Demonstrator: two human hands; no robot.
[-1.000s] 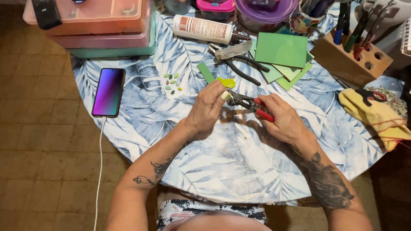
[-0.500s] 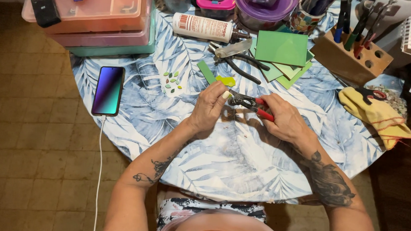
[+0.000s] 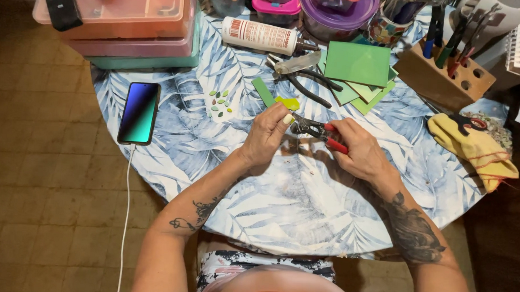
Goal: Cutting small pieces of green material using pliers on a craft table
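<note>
1. Nippers with red handles sit at the middle of the frame, raised a little above the leaf-print surface; my right hand is closed around the handles, which look squeezed near together.
2. My left hand is pinched shut at the tool's head, fingertips on what I take to be a small pale chip, too small for me to tell clearly. The two hands meet at the tool.
3. I judge the nippers stiff, fairly light metal with grippy red sleeves; best held far back on the handles for leverage. The chip is likely hard, brittle and sharp at its edges, so it should be held by its flat faces, fingers clear of the blades.
4. Just beyond the hands lie a green strip and a yellow-green piece, with tiny green leaf-shaped bits to the left.
5. Farther left a phone lies on its cable.
6. Further up lie black-handled pliers, stacked green sheets and a white bottle on its side.
7. At the right edge a yellow cloth; upper right a wooden tool block; upper left stacked plastic boxes.
</note>
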